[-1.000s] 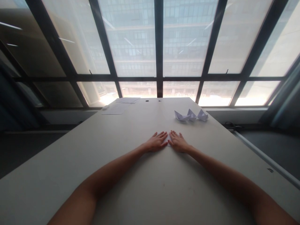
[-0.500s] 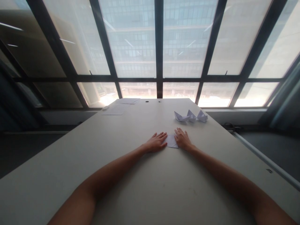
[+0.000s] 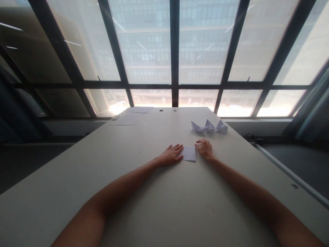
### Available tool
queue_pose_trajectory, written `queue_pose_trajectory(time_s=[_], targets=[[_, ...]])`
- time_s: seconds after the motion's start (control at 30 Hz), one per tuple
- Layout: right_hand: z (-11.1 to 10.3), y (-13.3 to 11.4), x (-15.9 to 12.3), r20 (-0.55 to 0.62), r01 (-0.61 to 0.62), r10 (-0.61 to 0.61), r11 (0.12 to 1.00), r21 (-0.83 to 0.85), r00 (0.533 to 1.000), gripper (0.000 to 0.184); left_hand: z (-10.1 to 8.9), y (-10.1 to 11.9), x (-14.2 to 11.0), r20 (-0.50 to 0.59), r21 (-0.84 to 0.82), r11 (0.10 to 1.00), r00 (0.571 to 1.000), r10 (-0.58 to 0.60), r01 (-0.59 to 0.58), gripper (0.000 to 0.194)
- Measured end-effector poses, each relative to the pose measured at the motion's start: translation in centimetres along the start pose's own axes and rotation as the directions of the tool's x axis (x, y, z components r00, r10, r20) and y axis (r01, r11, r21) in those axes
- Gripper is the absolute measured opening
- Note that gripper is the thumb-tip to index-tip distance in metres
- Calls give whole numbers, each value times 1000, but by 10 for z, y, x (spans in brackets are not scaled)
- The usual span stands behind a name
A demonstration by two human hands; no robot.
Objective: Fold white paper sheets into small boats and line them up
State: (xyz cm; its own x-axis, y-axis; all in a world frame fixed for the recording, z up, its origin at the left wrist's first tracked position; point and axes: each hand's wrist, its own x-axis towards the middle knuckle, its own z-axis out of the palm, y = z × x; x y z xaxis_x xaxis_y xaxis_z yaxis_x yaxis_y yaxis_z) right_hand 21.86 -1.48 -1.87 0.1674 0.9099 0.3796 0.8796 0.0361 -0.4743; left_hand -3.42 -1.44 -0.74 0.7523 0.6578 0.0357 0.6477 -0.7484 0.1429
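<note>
A small folded sheet of white paper (image 3: 189,154) lies flat on the table, a roughly square part of it showing between my hands. My left hand (image 3: 172,155) rests flat over its left side with the fingers stretched out. At the paper's upper right corner, my right hand (image 3: 205,149) is curled, its fingertips closed on the edge. The exact grip there is too small to make out. Several folded paper boats (image 3: 209,127) stand in a row beyond my right hand.
The long white table (image 3: 144,192) reaches toward the large windows. Loose white sheets (image 3: 124,119) lie at its far left, with more paper (image 3: 140,109) behind them. A dark round hole (image 3: 161,110) is near the far edge. Curtains (image 3: 15,109) hang at the sides.
My right hand has moved slightly right, off the paper's face to its right edge, and its fingers have curled. More of the paper shows. My left hand stays in place.
</note>
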Motion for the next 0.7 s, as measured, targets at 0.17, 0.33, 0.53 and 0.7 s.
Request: queue_pose_trajectory(time_s=[0.17, 0.33, 0.53, 0.7], targets=[[8, 0, 0, 37, 77, -77, 997, 7, 996, 34, -1, -1, -1, 8, 2, 1000, 1000, 16, -16, 63], [10, 4, 5, 88, -27, 31, 999, -43, 996, 41, -1, -1, -1, 20, -3, 1000, 1000, 19, -19, 63], [8, 11, 10, 72, -97, 101, 994, -51, 992, 41, -3, 1, -1, 27, -8, 1000, 999, 21, -21, 63], [9, 7, 5, -108, 66, -52, 990, 124, 993, 30, -3, 0, -1, 26, -1, 1000, 999, 22, -22, 64]])
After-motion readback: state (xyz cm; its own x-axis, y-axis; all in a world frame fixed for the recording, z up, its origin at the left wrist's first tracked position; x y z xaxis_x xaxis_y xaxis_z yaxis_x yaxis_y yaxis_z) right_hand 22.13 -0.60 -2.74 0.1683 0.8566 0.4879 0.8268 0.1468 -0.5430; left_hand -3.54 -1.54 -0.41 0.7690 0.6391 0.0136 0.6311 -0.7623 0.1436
